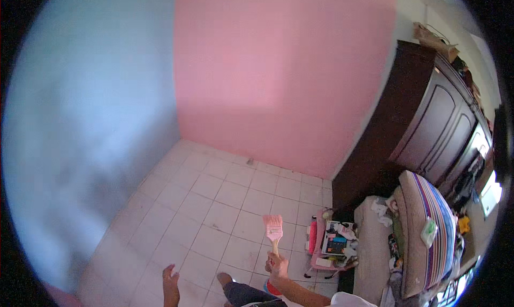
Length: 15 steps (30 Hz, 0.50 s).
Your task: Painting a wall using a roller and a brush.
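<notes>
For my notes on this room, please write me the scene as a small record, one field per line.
Right hand: holds a paintbrush by its handle, pink bristles upward in the picture
Left hand: holding nothing, fingers slightly curled
Left wall: blue
Wall ahead: pink
Floor: pale square tiles
Right side: dark wardrobe, small pink stand with mixed items
Beside right forearm: red object, mostly hidden

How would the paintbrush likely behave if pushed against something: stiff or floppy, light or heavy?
The paintbrush is probably light for its size, as the right grip alone holds it up by the slim handle. That straight handle should stay stiff, while the pink-coated bristles would likely bend, and may be slick if the coating is wet.
</notes>
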Motion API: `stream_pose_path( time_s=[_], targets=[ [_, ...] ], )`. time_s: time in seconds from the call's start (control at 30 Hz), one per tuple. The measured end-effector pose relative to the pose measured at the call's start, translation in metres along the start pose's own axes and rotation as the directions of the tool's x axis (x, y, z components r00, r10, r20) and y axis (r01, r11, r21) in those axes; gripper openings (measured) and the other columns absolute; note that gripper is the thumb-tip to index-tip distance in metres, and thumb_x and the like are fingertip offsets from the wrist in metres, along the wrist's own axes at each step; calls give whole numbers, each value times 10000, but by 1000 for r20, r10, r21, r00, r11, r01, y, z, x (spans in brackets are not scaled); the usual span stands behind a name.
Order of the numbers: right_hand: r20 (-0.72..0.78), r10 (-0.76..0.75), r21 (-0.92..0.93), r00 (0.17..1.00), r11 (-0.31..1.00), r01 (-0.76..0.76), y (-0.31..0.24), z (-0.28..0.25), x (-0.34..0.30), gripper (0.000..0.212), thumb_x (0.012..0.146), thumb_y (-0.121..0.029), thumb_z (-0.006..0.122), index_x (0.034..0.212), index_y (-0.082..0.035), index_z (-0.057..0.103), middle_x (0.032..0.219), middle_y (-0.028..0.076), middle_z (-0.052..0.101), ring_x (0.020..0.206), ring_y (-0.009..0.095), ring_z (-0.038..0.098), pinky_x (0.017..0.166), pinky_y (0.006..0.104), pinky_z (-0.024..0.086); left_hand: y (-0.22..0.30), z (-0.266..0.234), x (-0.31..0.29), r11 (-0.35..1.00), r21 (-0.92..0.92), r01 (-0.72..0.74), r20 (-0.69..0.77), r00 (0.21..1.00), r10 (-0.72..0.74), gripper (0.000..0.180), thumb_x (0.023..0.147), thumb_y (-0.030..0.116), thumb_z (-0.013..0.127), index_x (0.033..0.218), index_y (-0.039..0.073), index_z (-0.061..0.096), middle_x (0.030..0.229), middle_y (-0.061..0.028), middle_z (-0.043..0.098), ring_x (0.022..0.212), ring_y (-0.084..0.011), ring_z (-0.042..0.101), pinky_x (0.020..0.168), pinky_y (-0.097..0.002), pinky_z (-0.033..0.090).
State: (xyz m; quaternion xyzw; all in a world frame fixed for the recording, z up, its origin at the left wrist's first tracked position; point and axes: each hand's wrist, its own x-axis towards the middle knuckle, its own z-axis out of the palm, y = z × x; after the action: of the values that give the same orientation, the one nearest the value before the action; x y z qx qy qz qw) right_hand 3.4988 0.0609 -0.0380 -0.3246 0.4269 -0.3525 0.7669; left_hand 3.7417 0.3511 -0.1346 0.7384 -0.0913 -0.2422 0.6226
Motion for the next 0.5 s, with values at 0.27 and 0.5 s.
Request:
stream_pose_path(
  time_s=[0.27,0.5],
  targets=[
    [-114,33,68,993,997,-25,24,91,136,233,818,-182,629,668,-117,462,511,-43,370,390,83,325,375,259,227,49,68,163,537,675,-505,223,834,504,900,739,323,641,1464,200,122,1493,-204,-136,1378,-419,7,1005,-556,304],
    [-168,-5,239,986,970,46,-27,199,249,228,826,-188,610,674,-109,460,509,-43,351,395,80,306,390,263,197,169,97,293,973,175,-151,550,835,31,767,790,579,536,1433,295,229,1523,-109,-42,1392,-324,30,1024,-575,212]
  ],
)
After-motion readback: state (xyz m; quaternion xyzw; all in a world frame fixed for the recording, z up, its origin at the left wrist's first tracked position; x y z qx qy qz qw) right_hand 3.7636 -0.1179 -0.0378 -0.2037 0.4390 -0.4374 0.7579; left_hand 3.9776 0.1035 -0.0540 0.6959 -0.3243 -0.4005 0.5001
